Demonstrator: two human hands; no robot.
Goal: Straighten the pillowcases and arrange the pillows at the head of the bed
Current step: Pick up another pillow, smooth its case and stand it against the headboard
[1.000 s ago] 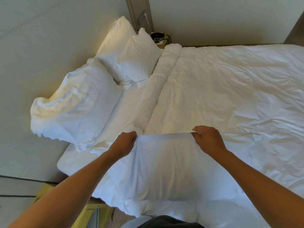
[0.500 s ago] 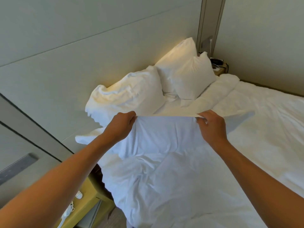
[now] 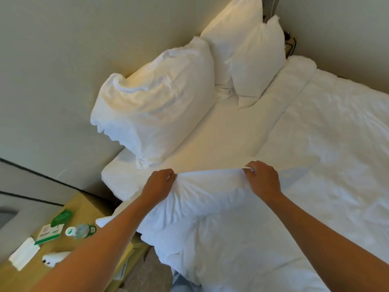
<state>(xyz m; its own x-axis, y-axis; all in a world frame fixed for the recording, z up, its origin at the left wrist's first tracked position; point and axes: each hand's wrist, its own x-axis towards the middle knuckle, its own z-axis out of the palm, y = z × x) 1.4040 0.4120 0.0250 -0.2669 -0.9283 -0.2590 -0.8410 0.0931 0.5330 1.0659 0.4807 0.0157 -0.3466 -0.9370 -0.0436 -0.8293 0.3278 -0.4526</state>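
I hold a white pillow point(image 3: 202, 209) in its wrinkled pillowcase over the near edge of the bed. My left hand point(image 3: 158, 183) pinches the case's top left edge and my right hand point(image 3: 262, 178) pinches its top right edge, so the cloth is stretched between them. A crumpled white pillow point(image 3: 155, 104) leans against the headboard wall at the left. Behind it two more white pillows, a large pillow point(image 3: 229, 34) and a smaller pillow point(image 3: 257, 66), stand upright in the far corner.
The white duvet point(image 3: 328, 144) covers the bed to the right, with its folded band point(image 3: 280, 102) running toward the pillows. A yellow bedside table point(image 3: 84, 209) at lower left carries a water bottle point(image 3: 81, 230), green cards point(image 3: 52, 230) and a white packet point(image 3: 24, 253).
The view has swung left and down, and the bedside table has come into sight. The pillow hangs lower and nearer to me, its case bunched, with both hands still gripping the top edge.
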